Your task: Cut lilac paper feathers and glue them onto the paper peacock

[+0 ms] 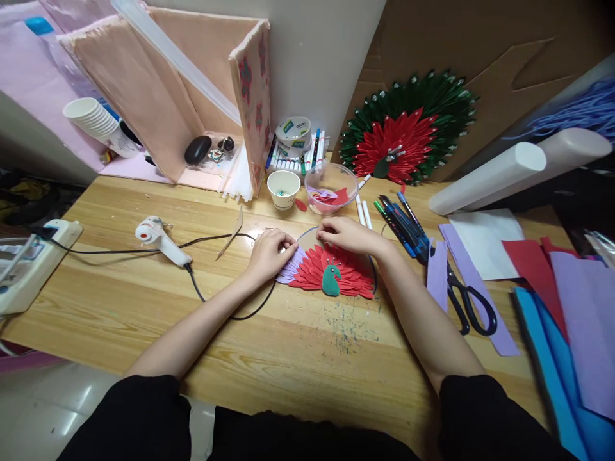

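Observation:
A paper peacock lies on the table in front of me, with a green head and body, a fan of red petals and lilac petals on its left side. A thin wire arc curves round the top of the fan. My left hand is closed, its thumb and fingers gripping the lilac petals at the fan's upper left. Fingertips of my right hand are pinched together at the fan's top edge near the wire. Whatever they hold is too small to make out.
A white glue gun with a black cord lies left. Behind the peacock stand a paper cup and a clear bowl of petals. Black scissors, paper strips and pens lie right. A finished green-and-red peacock leans on cardboard.

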Action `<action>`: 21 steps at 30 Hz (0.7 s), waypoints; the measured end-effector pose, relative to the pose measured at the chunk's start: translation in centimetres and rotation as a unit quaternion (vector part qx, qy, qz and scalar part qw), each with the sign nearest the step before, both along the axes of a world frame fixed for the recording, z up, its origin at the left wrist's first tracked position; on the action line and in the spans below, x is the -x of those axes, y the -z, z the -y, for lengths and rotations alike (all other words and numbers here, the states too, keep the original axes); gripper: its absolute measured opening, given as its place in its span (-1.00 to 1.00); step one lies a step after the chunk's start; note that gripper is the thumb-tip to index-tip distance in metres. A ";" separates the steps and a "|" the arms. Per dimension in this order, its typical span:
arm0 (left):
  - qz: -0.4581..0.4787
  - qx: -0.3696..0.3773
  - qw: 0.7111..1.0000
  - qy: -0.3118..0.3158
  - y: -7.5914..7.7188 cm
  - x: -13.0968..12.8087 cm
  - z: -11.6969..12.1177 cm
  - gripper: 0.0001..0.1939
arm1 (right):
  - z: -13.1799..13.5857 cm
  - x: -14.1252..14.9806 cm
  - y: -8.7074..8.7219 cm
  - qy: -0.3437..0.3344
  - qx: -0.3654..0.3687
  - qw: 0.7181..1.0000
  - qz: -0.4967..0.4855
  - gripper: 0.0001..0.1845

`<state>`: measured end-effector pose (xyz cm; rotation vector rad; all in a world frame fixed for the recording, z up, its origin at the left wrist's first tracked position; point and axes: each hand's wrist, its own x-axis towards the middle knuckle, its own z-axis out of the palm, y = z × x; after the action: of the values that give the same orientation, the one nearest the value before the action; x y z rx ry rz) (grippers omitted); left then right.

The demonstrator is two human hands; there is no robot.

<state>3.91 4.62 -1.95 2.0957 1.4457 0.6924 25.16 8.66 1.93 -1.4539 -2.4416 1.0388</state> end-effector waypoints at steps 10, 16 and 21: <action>0.121 0.092 0.988 -0.040 -0.5 0.9 -1.0 -0.72 | 0.1 -0.3 -1.0 0.063 -0.060 0.990 -0.112 -0.81; 0.221 0.092 0.964 -0.114 -3.9 3.9 -2.5 -0.62 | 2.8 -4.2 -2.9 0.219 -0.106 0.956 -0.163 -0.78; 0.255 0.050 0.961 -0.099 -7.5 4.3 -1.6 -0.51 | 7.5 -10.1 -1.4 0.330 -0.083 0.937 -0.080 -0.60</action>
<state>-0.34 6.19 5.58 1.5503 1.3618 1.1141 35.23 1.17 3.28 -1.8396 -1.6707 0.7375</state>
